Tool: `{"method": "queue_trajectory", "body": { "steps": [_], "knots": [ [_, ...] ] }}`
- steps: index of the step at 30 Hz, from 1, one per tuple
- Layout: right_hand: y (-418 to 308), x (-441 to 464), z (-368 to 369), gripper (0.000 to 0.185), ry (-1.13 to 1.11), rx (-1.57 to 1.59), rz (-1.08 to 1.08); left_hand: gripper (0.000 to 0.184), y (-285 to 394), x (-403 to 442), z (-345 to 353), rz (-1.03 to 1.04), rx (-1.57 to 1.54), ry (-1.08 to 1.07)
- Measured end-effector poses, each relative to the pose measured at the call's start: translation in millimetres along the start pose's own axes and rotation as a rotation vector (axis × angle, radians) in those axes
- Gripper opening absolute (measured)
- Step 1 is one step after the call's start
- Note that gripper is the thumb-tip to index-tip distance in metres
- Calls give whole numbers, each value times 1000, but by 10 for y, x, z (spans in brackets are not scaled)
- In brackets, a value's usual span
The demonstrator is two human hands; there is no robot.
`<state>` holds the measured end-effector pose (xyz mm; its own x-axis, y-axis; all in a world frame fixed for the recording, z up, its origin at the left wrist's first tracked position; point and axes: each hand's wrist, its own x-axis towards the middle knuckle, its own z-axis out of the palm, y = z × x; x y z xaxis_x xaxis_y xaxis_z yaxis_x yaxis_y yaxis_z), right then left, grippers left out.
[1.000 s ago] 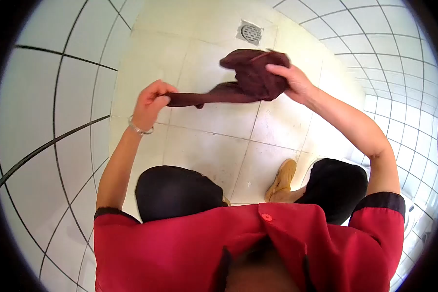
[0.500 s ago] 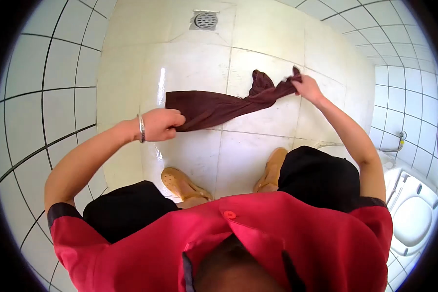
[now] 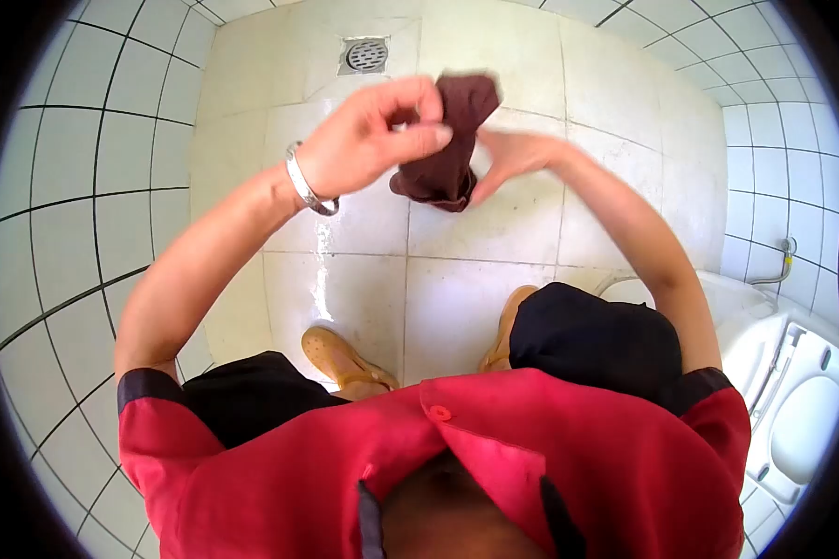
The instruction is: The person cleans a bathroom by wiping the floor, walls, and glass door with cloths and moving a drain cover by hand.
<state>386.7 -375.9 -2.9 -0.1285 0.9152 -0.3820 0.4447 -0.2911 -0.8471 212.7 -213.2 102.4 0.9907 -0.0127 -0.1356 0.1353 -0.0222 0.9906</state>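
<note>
A dark maroon cloth [image 3: 452, 154] hangs bunched between my two hands above the tiled floor. My left hand [image 3: 368, 135], with a silver bracelet at the wrist, has its thumb and fingers closed at the cloth's left edge. On the other side, my right hand [image 3: 522, 156] is slightly blurred. Its thumb and fingers are spread in a curve, with the tips at the cloth's right edge. Some of those fingertips are hidden behind the fabric.
A square metal floor drain [image 3: 365, 56] lies beyond the cloth. White wall tiles [image 3: 126, 149] rise at both sides. At lower right is a white toilet seat [image 3: 806, 429], with a hose fitting [image 3: 785, 256] on the wall above. Yellow clogs [image 3: 340, 359] are on my feet.
The cloth was stretched sideways between both hands and is now gathered into a short bundle. My left hand has moved up and right; my right hand has come left and its fingers have spread.
</note>
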Motion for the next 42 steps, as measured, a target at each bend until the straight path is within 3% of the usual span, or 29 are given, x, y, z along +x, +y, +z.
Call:
{"method": "queue_trajectory", "body": {
  "steps": [1, 3, 5, 7, 9, 10, 12, 14, 15, 17, 18, 19, 20, 21, 22, 25, 28, 31, 33, 35, 36, 38, 40, 41, 42],
  "knots": [
    [-90, 21, 148, 90, -168, 62, -112, 13, 162, 14, 40, 52, 8, 92],
    [142, 94, 384, 84, -170, 29, -127, 12, 331, 29, -1, 138, -178, 227],
    [75, 56, 307, 73, -161, 94, 224, 12, 306, -87, -258, 99, -209, 326],
    [142, 7, 84, 56, -22, 188, 84, 15, 237, -198, -445, 104, -328, 559],
    [260, 36, -228, 43, 270, 224, -25, 13, -49, -341, -919, 75, -350, 528],
    [181, 45, -421, 43, 314, 210, 50, 13, -142, -296, -986, 77, -352, 542],
    [60, 171, -787, 43, 343, 222, 144, 9, -321, -209, -1138, -166, -226, 772],
    [176, 437, -1060, 51, 277, 251, 221, 5, -620, -43, -1355, -384, -154, 806],
    [333, 627, -1111, 51, 273, 243, 217, 19, -910, 76, -1453, -433, -11, 869],
    [799, 1032, -966, 58, 411, -604, -195, 30, -1805, 220, -1772, -423, 543, 606],
    [1007, 1179, -729, 56, 393, -735, -64, 39, -1429, 339, -1308, -925, 1225, 480],
    [1165, 1305, -471, 55, 377, -864, 68, 49, -1749, 422, -1245, -805, 1513, 411],
    [1279, 1379, -329, 53, 551, -940, 35, 58, -2070, 542, -1251, -614, 1377, 300],
    [1296, 1332, -317, 53, 536, -940, 35, 66, -2362, 588, -1185, -460, 1001, 232],
    [1282, 1259, -326, 52, 555, -901, 39, 62, -2112, 635, -923, -632, 1204, 211],
    [1373, 880, 241, 49, 629, -1022, 42, 61, -2554, 485, -411, -431, 1526, 466],
    [1273, 22, 1015, 46, 529, -1036, -126, 52, -2538, -178, 307, -235, 1662, 275],
    [1113, -624, 1352, 42, 386, -873, -247, 34, -2401, -658, 655, 131, 1392, 55],
    [1214, -625, 1433, 38, 418, -869, -221, 25, -2477, -241, 529, 184, 1283, 77],
    [1202, -484, 1368, 37, 498, -856, -37, 18, -2404, 371, 276, 141, 1287, 0],
    [1180, -264, 1230, 36, 653, -882, -7, 13, -2463, 657, 114, 245, 1361, 179],
    [1190, 257, 826, 34, 754, -761, 44, 18, -2378, 1019, -522, 26, 1234, 232],
    [989, 989, 460, 37, 749, -640, -70, 27, -2525, 696, -1228, 88, 1237, 426],
    [968, 1350, 422, 33, 782, -639, -223, 33, -2703, 398, -1457, 13, 1241, 504],
    [761, 1540, 559, 30, 542, -720, -37, 39, -2717, -39, -1498, -60, 1303, 520]
  ]
}}
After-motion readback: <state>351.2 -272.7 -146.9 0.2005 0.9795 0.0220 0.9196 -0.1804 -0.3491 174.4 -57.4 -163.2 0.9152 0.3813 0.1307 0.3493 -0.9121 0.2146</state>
